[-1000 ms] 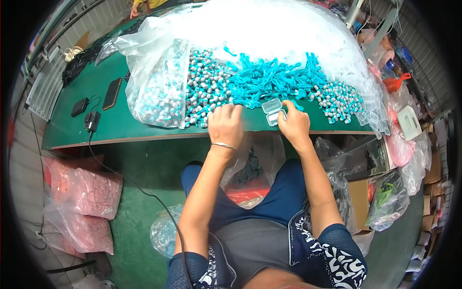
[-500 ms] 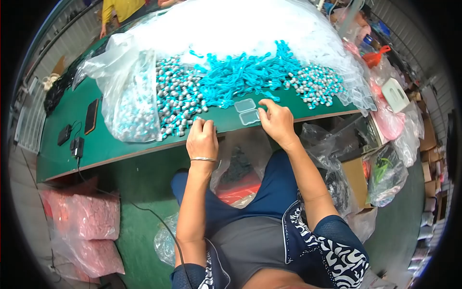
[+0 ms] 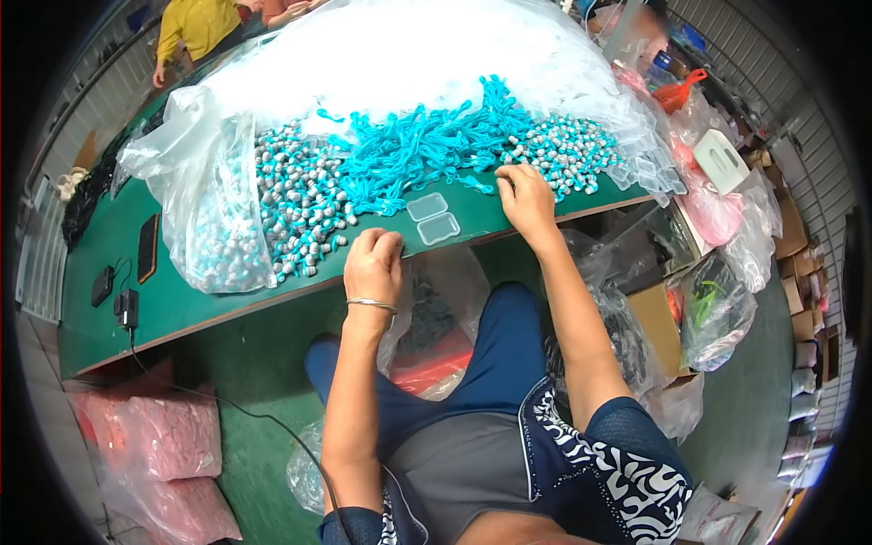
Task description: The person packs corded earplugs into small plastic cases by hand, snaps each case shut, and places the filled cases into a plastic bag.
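Note:
On the green tabletop, a small clear plastic case (image 3: 439,227) lies open and flat, its two halves side by side. My left hand (image 3: 372,263) is closed at the table's front edge, left of the case; whatever its fingers hold is hidden. Right of the case, my right hand (image 3: 530,200) is over the table with thumb and forefinger apart, nothing visible between them. It is close to a heap of small grey-and-blue plug-like pieces (image 3: 568,150). Turquoise looped cords (image 3: 391,163) lie tangled behind the case. More grey-and-blue pieces (image 3: 304,200) are heaped at the left.
A clear bag (image 3: 204,232) of the pieces stands on the table (image 3: 186,309), near a phone (image 3: 148,247) and chargers (image 3: 126,309). Clear plastic cases (image 3: 654,163) pile up behind and right. Bags and a carton (image 3: 656,327) stand right below. A person in yellow (image 3: 202,27) is across the table.
My right hand has moved up and away from the case toward the right heap. My left hand stays closed near the edge. The whole view has shifted somewhat.

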